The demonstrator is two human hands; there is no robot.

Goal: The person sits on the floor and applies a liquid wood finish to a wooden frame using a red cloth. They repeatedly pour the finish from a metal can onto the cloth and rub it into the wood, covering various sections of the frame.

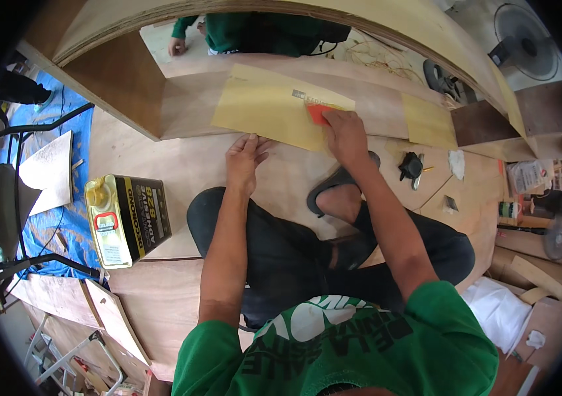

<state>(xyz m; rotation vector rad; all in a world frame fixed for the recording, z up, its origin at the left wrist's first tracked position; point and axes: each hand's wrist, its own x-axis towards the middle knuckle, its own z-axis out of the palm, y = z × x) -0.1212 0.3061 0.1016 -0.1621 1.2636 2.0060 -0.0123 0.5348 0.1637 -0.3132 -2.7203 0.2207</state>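
Note:
A translucent yellow sheet lies over the board of a wooden shelf frame in front of me. My right hand grips a flat red-orange spreader and presses it on the sheet's right part. My left hand pinches the sheet's near edge between thumb and fingers, its other fingers curled. A second yellow piece covers the board farther right, apart from both hands.
A rectangular metal can with a yellow cap stands left of my knee. To the right lie a black tape measure and a pencil. The frame's upper panel arches across the far side. Another person's hand shows beyond it.

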